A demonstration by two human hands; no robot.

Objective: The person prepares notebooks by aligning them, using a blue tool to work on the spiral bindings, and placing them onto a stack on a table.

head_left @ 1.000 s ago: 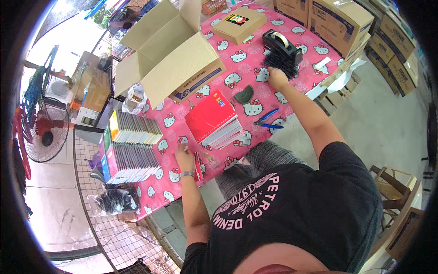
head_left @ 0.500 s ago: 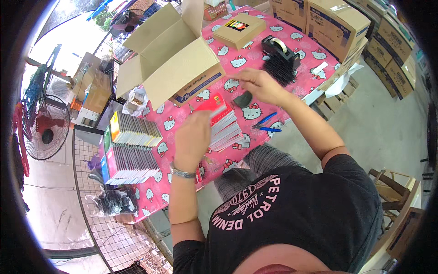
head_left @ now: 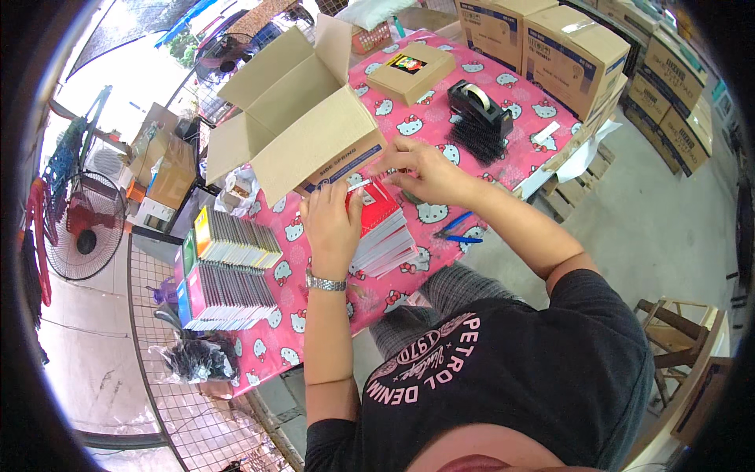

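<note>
Directly in front of me lies a stack of red-covered notebooks (head_left: 384, 240), fanned so that the white page edges show. My left hand (head_left: 330, 224) grips the top notebook (head_left: 373, 206) at its left side, thumb on the red cover. At the far edge of that notebook my right hand (head_left: 429, 175) has its fingers pinched together; whatever they hold is too small to make out. A pair of blue-handled cutting pliers (head_left: 460, 236) rests to the right of the stack. Beyond the pliers, black spiral binding coils (head_left: 478, 140) are heaped beside a black tape dispenser (head_left: 478, 104).
Just past my hands stands an open cardboard box (head_left: 314, 134). Rows of spiral notebooks (head_left: 228, 291) fill the table's left side, with a black plastic bag (head_left: 200, 358) nearer me. A flat carton (head_left: 410, 72) and stacked cartons (head_left: 574, 51) are farther back.
My right hand has come left and nearer, down to the top notebook's far edge. The left hand has settled on the notebook's left side, its fingers now bent over it.
</note>
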